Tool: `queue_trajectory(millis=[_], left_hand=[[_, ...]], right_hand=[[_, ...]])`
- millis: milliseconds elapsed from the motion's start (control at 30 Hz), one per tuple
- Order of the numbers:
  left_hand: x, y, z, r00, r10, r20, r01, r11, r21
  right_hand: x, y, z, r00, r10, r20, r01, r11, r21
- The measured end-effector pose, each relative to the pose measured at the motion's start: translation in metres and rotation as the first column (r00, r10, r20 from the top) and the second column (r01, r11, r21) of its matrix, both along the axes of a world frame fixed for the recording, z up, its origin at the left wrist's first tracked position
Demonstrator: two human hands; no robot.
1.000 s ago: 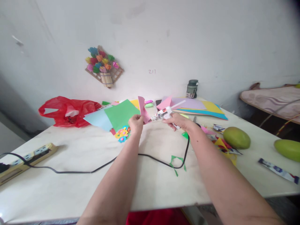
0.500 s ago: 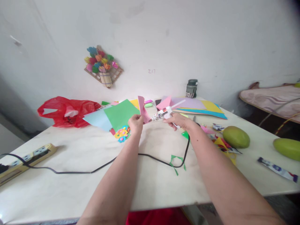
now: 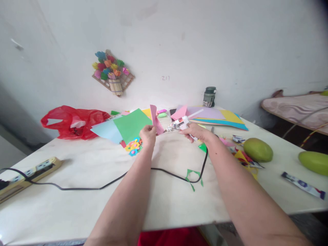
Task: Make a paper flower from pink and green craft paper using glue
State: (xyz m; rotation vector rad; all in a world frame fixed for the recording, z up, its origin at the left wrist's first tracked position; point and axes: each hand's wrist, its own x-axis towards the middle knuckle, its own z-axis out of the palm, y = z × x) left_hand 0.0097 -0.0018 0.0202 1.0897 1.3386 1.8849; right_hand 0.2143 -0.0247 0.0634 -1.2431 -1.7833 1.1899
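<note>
My left hand [image 3: 148, 135] pinches a narrow upright piece of pink paper [image 3: 155, 120] near the middle of the table. To its right, my right hand [image 3: 193, 131] is wrapped round a white glue gun [image 3: 185, 123] with a black cord [image 3: 169, 174]. The gun's front end points left, toward the pink paper, over small shiny clutter [image 3: 172, 127]. Whether its tip touches the paper is too small to tell. Left of my left hand lie colourful paper flower shapes [image 3: 133, 146] beside a green sheet [image 3: 132, 124]. A folded pink piece [image 3: 179, 112] lies behind the gun.
On the left are a red plastic bag [image 3: 69, 121] and a power strip [image 3: 38, 171]. Coloured sheets [image 3: 230, 118] and a dark bottle [image 3: 209, 97] stand behind. Rightward lie a green fruit [image 3: 258, 149], a tube [image 3: 303, 185] and paper scraps. A green cut-out [image 3: 190, 175] lies near the cord.
The pink paper and my left hand have shifted very slightly to the left. My right hand keeps the glue gun in nearly the same place.
</note>
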Motion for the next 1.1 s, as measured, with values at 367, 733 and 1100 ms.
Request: queue_trajectory(millis=[367, 733, 1100], left_hand=[[-0.0003, 0.0022, -0.0065, 0.983, 0.021, -0.184, -0.021, 1.000, 0.003], [-0.0009, 0.0033, -0.0066, 0.978, 0.033, -0.205, -0.034, 0.999, -0.004], [0.0009, 0.0017, -0.0038, 0.988, -0.019, -0.152, 0.015, 1.000, -0.023]], right_hand=[[0.0001, 0.0043, -0.0046, 0.999, -0.020, -0.039, 0.023, 0.997, 0.068], [-0.0006, 0.0040, -0.0040, 0.998, -0.058, -0.020, 0.059, 0.996, 0.070], [-0.0003, 0.0043, -0.0032, 0.998, -0.063, 0.006, 0.063, 0.996, 0.059]])
